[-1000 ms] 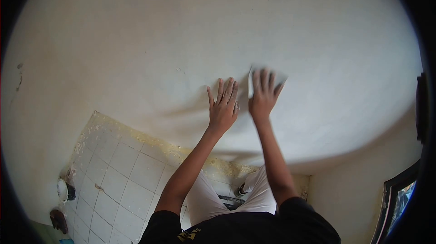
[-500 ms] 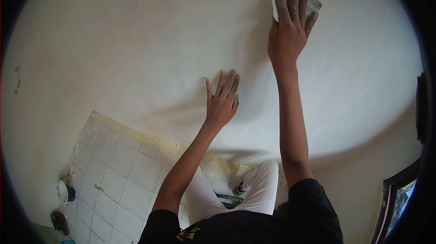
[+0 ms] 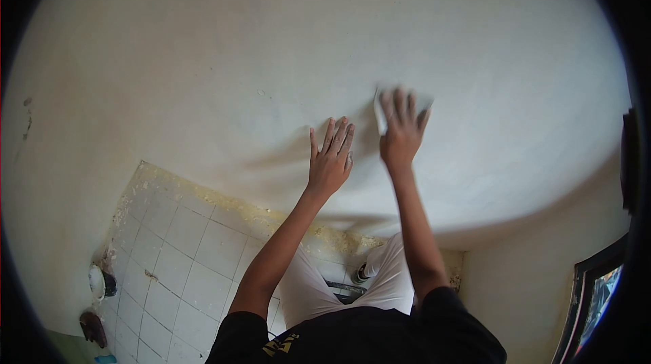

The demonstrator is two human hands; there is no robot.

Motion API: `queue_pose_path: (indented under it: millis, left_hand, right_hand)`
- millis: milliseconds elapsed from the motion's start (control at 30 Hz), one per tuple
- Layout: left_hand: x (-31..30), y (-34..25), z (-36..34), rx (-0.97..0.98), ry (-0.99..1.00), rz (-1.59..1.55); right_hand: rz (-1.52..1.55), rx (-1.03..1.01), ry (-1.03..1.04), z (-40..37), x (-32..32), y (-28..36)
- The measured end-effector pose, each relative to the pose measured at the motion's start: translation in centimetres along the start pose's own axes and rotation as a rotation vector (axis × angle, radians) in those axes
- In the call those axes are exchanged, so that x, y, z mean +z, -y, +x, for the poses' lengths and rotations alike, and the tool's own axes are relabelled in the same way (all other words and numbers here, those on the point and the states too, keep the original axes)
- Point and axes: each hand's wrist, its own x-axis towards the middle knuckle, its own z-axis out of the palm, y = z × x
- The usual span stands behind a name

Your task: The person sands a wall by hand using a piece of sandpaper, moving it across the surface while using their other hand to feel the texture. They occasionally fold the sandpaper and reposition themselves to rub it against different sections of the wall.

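Observation:
A sheet of sandpaper (image 3: 380, 114) lies against the pale wall (image 3: 203, 38), pressed under the fingers of my right hand (image 3: 402, 135). That hand is slightly blurred by motion, and most of the sheet is hidden beneath it. To its left, my left hand (image 3: 329, 164) rests on the wall with its fingers stretched and spread, holding nothing. Pale dust shows on its fingers. Both hands are close together at about the same height.
Below the wall is a tiled floor (image 3: 193, 249) with a rough, yellowish crumbly edge. A white container (image 3: 97, 282) and a brown sandal-like item (image 3: 93, 329) sit at the far left. On the right is a dark-framed opening (image 3: 582, 296). Something black (image 3: 347, 289) shows between my legs.
My right hand has come down the wall and a little left with the sandpaper, nearing my left hand. The left hand has hardly shifted.

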Motion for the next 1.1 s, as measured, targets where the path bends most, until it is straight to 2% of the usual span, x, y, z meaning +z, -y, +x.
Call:
queue_pose_path:
  millis: [133, 233, 300, 333, 400, 467, 600, 633, 700, 767, 833, 867, 933, 1000, 1033, 1100]
  left_hand:
    - [3.0, 0.3, -2.4, -0.055, 0.075, 0.028]
    - [4.4, 0.6, -4.3, -0.104, 0.086, -0.002]
    - [4.6, 0.9, -4.9, -0.113, 0.092, -0.005]
    - [4.5, 0.8, -4.9, -0.114, 0.096, -0.012]
    - [4.5, 1.0, -5.0, -0.134, 0.088, -0.028]
    - [4.1, 0.8, -5.7, -0.154, 0.088, -0.048]
    - [2.5, 1.3, -5.6, -0.193, 0.120, -0.101]
    - [2.3, 1.5, -5.8, -0.206, 0.129, -0.107]
    - [2.2, 1.6, -5.6, -0.210, 0.116, -0.099]
    - [2.3, 1.8, -5.2, -0.218, 0.105, -0.098]
    - [2.4, 2.0, -5.1, -0.212, 0.071, -0.084]
    - [2.6, 2.2, -5.2, -0.218, 0.074, -0.086]
    - [3.5, 2.5, -5.4, -0.218, 0.093, -0.063]
    - [4.4, 2.7, -6.2, -0.270, 0.102, -0.092]
    - [4.7, 2.8, -6.5, -0.318, 0.104, -0.123]
    - [4.2, 2.9, -7.4, -0.362, 0.148, -0.140]
  right_hand:
    - [-0.014, -0.023, -0.342, 13.2, -5.0, -0.3]
    - [-0.010, -0.004, -0.410, 13.8, -4.4, 0.0]
    - [-0.010, 0.049, -0.271, 8.7, -2.3, 1.0]
    - [-0.112, 0.026, -0.176, 4.6, 0.8, 0.9]
    - [-0.040, -0.077, 0.105, -5.7, 4.7, 1.6]
    - [0.065, -0.167, 0.283, -14.4, 6.3, 1.4]
    - [0.047, -0.182, 0.376, -14.9, 5.7, 0.3]
    - [0.056, -0.173, 0.358, -13.2, 5.2, 0.2]
    - [0.016, -0.188, 0.189, -8.8, 4.6, 0.1]
    - [-0.075, -0.134, 0.031, -2.7, 2.8, 1.2]
    - [-0.012, -0.044, -0.086, 3.0, 0.5, 2.8]
    - [-0.010, -0.046, -0.080, 4.1, 0.8, 3.4]
    - [0.019, 0.017, -0.231, 5.2, 1.5, 4.2]
    - [-0.010, -0.044, -0.076, 0.3, 4.6, 4.2]
    - [-0.067, -0.155, 0.082, -4.3, 7.0, 3.7]
    - [0.003, -0.341, 0.325, -12.5, 9.0, 3.0]
